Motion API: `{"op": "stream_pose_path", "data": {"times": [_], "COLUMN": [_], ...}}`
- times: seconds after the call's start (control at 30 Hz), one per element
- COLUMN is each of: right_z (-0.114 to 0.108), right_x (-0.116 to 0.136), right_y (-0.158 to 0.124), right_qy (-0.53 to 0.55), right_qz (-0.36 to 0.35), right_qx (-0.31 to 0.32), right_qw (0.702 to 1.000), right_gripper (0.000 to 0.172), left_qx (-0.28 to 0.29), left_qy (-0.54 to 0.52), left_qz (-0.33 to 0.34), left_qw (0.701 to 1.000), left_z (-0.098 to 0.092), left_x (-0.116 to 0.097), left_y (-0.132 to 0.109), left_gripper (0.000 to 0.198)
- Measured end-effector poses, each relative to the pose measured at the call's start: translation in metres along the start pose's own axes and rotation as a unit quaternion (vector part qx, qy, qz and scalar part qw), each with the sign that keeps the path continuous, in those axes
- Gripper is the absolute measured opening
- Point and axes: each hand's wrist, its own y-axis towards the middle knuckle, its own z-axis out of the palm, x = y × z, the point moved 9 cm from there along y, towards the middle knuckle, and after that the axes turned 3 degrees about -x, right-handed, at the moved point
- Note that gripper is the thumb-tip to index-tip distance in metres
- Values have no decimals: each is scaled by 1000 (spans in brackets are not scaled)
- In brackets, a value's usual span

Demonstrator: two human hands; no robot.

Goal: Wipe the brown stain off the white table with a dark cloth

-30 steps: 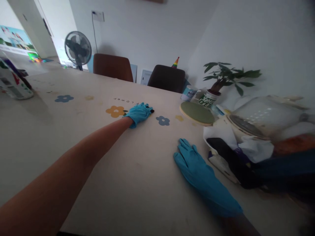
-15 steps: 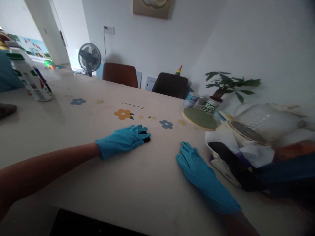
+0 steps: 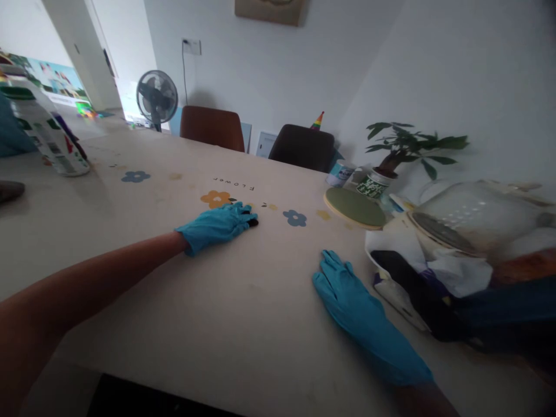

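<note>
My left hand, in a blue disposable glove, lies palm down over a small black thing on the pale tabletop. Only the edge of that thing shows by the fingertips; the rest is under the hand, so its kind cannot be made out. The fingers rest beside the printed orange flower. My right hand, gloved in the same blue, is flat on the table at the right with fingers stretched out and nothing held.
Along the right stand a round green mat, a potted plant, a blue-white can and a cluttered pile with a black strap-like item. White bottles stand far left, near another person's hand. Chairs line the far side.
My left hand has slid away from me and slightly left across the tabletop, with the black thing under its fingers. My right hand has stayed in place.
</note>
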Motion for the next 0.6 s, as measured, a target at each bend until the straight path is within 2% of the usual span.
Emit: {"op": "stream_pose_path", "data": {"times": [0.2, 0.37, 0.43, 0.6], "right_z": [-12, -17, -17, -13], "right_x": [-16, -3, -1, -12], "right_y": [1, -1, -1, 4], "right_qy": [62, 44, 40, 83], "right_qz": [62, 16, 18, 103], "right_qx": [0, -4, -8, 7], "right_qw": [996, 999, 999, 991], "right_gripper": [55, 51, 51, 60], "left_qx": [-29, -55, -60, -64], "left_qy": [24, 36, 39, 39], "left_qz": [-53, -101, -114, -117], "left_qw": [998, 993, 991, 990], "left_z": [-20, -31, -35, -37], "left_x": [23, 42, 47, 50], "left_y": [56, 96, 105, 107], "left_gripper": [67, 66, 66, 67]}}
